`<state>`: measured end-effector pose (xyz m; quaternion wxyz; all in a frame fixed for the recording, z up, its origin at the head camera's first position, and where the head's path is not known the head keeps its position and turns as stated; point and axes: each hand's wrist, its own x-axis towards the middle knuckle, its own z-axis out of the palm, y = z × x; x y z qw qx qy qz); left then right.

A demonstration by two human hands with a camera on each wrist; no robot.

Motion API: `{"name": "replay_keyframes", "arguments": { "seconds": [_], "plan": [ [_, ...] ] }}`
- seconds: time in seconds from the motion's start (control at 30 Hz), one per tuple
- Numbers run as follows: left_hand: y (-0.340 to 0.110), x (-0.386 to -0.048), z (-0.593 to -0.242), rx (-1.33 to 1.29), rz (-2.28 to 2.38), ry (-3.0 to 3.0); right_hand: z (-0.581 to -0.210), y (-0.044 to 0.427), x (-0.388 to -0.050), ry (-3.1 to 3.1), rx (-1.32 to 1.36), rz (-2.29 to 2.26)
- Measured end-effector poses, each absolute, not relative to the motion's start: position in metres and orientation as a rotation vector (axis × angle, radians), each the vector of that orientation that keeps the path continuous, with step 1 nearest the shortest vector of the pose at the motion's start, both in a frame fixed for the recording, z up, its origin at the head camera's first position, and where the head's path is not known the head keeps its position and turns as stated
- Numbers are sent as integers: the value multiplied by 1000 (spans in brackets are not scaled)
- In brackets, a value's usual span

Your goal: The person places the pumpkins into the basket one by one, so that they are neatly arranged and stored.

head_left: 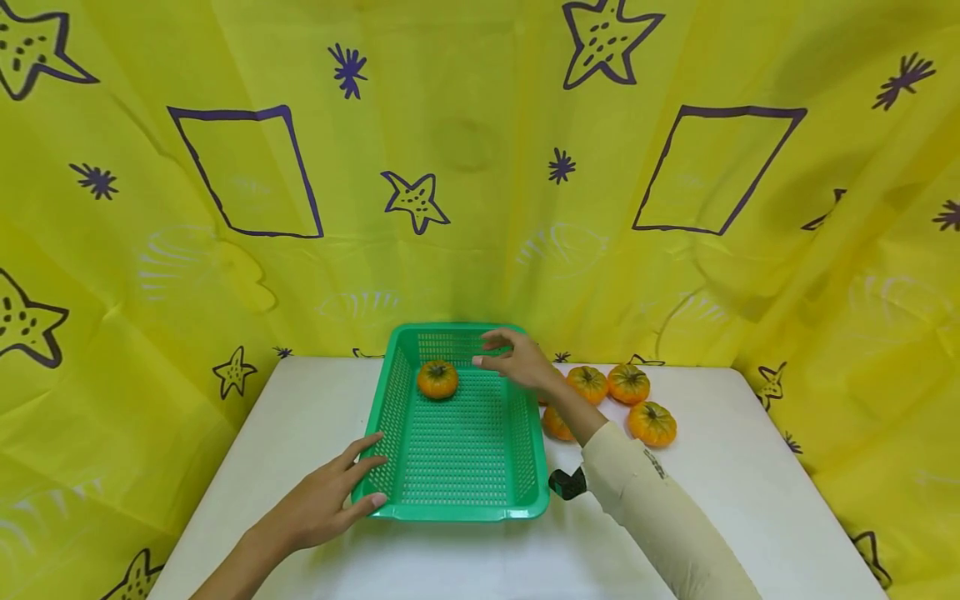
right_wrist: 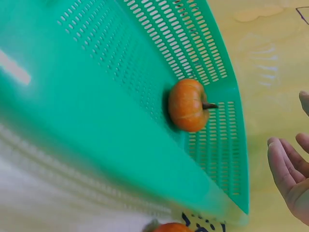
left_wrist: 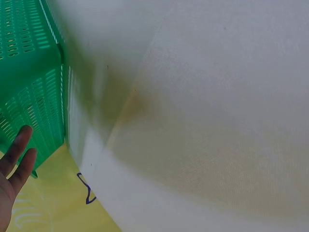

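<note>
Released, with fingers loosely curved and holding nothing: so I find the right hand (head_left: pixel 517 360) on my head feed, above the far right corner of the green basket (head_left: pixel 450 512). Inside, one orange pumpkin (head_left: pixel 437 380) sits on the basket's floor toward its far left corner, stem up, apart from both hands. I see the left hand (head_left: pixel 330 492) with its fingers extended at the basket's left rim, close to the near left corner; it grasps nothing, and I cannot tell whether it touches the rim. Right of the basket, more pumpkins (head_left: pixel 652 424) rest toward the far edge of the white desk (head_left: pixel 262 433), some partly hidden from me by the right forearm (head_left: pixel 579 408). Beyond that edge hangs a yellow starfish-patterned curtain (head_left: pixel 465 267).
</note>
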<state>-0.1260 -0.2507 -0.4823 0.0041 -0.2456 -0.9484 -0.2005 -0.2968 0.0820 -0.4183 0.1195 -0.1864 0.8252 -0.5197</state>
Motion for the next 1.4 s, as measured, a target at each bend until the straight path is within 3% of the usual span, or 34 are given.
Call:
{"name": "replay_keyframes", "arguments": {
  "seconds": [0.43, 1.4],
  "plan": [
    [-249, -126, -481, -769, -630, -2993, -403, 125, -276, 2504, -581, -1468],
    [-250, -127, -482, -783, -608, -2962, -436, 249, -245, 2625, -550, -1437]
  ]
}}
